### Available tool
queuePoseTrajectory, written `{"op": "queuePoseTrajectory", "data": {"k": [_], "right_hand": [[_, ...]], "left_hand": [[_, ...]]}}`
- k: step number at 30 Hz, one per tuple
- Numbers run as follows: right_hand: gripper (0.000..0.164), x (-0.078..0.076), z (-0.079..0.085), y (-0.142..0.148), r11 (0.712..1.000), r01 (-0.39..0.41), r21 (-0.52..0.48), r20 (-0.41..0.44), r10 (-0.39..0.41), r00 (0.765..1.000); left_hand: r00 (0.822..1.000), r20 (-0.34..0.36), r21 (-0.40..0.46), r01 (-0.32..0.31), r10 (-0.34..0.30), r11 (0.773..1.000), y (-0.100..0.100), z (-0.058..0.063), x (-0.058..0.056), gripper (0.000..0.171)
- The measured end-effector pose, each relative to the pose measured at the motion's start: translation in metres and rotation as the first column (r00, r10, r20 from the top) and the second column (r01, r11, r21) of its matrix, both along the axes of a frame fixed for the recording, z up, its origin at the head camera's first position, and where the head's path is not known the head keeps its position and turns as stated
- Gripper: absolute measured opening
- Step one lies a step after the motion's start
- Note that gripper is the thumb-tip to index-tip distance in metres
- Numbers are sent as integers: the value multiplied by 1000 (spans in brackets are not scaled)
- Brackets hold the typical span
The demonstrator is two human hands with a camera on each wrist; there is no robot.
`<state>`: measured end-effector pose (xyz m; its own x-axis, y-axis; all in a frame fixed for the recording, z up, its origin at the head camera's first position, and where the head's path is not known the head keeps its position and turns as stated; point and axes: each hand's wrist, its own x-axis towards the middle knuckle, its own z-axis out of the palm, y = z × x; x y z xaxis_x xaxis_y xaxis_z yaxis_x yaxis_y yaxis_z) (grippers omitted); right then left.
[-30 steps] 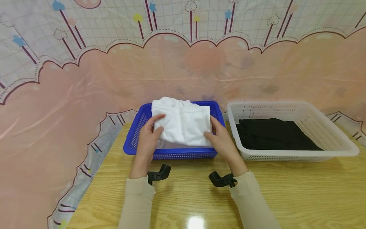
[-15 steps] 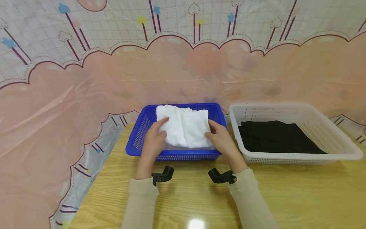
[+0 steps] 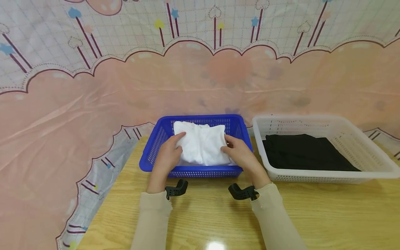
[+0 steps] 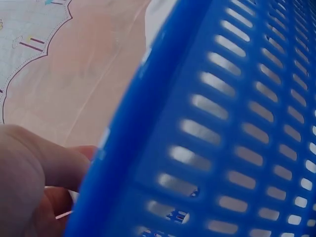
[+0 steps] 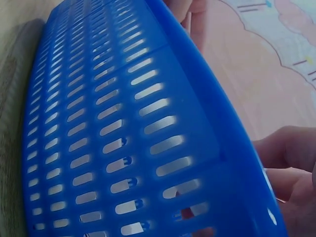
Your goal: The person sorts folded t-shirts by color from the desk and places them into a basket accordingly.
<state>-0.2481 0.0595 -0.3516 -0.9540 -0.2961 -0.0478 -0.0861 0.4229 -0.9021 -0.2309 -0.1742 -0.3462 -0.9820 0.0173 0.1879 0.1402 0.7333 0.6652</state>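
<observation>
A folded white garment (image 3: 203,144) lies between both hands, low inside the blue plastic basket (image 3: 203,172). At its left edge my left hand (image 3: 168,151) holds it, index finger and thumb showing on the front of the cloth. My right hand (image 3: 242,152) pinches the right edge, thumb in front and fingers partly hidden behind. The left wrist view shows the left hand (image 4: 34,177) beyond the blue rim. Through the right wrist view, the basket's slotted wall (image 5: 108,123) fills much of the frame, with the right hand (image 5: 291,163) past its rim.
A larger white basket (image 3: 325,175) stands close to the right, with folded black cloth (image 3: 306,152) inside. Both baskets rest on a wood-grain table (image 3: 206,215), in front of a pink patterned sheet (image 3: 187,80). Black wrist mounts (image 3: 176,189) project inward from the sleeves.
Both hands have lowered the white garment into the blue basket; its top edge, earlier over the back rim, now sits below it. The head view has shifted slightly.
</observation>
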Motion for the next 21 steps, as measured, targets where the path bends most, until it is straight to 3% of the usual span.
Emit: {"op": "queuePoseTrajectory", "data": {"k": [8, 13, 21], "right_hand": [[60, 2, -2, -6, 970, -16, 242, -79, 36, 996], [60, 4, -2, -11, 956, -1, 294, -78, 25, 997], [62, 5, -2, -14, 928, -5, 372, -98, 45, 994]], "left_hand": [[1000, -24, -52, -17, 15, 999, 1, -6, -1, 48], [997, -77, -100, -39, 32, 994, 4, -9, -2, 44], [998, -38, -172, -52, 46, 984, 8, -10, 0, 40]]}}
